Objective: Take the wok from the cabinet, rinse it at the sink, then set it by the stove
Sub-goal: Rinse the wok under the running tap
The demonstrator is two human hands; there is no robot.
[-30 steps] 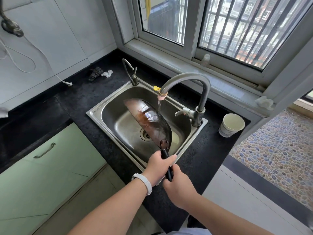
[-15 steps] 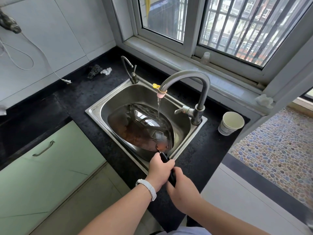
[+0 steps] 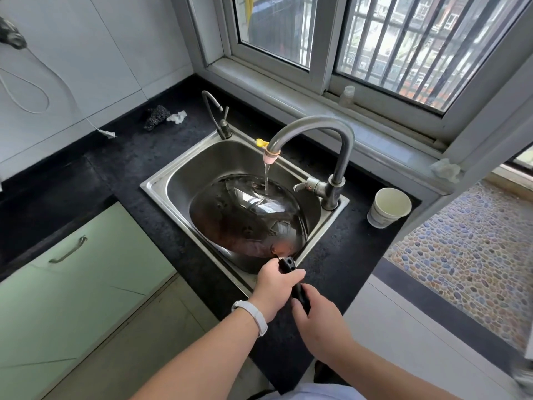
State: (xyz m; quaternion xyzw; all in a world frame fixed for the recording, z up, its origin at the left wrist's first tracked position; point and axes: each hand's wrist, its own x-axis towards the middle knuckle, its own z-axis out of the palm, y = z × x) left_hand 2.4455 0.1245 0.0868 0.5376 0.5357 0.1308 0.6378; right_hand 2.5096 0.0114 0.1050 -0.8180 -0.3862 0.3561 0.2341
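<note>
A dark wok point(image 3: 245, 217) lies bowl-up inside the steel sink point(image 3: 161, 186), its wet inside gleaming. Water runs from the curved grey faucet point(image 3: 331, 134) onto the wok's far side. The black handle point(image 3: 288, 265) sticks out over the sink's near rim. My left hand point(image 3: 275, 287) grips the handle close to the pan, a white band on its wrist. My right hand point(image 3: 320, 321) holds the handle's rear end, just behind the left.
Black countertop point(image 3: 121, 174) surrounds the sink. A paper cup point(image 3: 388, 207) stands right of the faucet. A small second tap point(image 3: 219, 116) rises at the sink's back left, with a dark scrubber point(image 3: 157, 116) and white scrap beyond. Green cabinet drawers point(image 3: 80, 255) lie lower left.
The wok has turned from standing on edge to lying flat with its bowl up under the running water. Both hands kept their grip on the handle.
</note>
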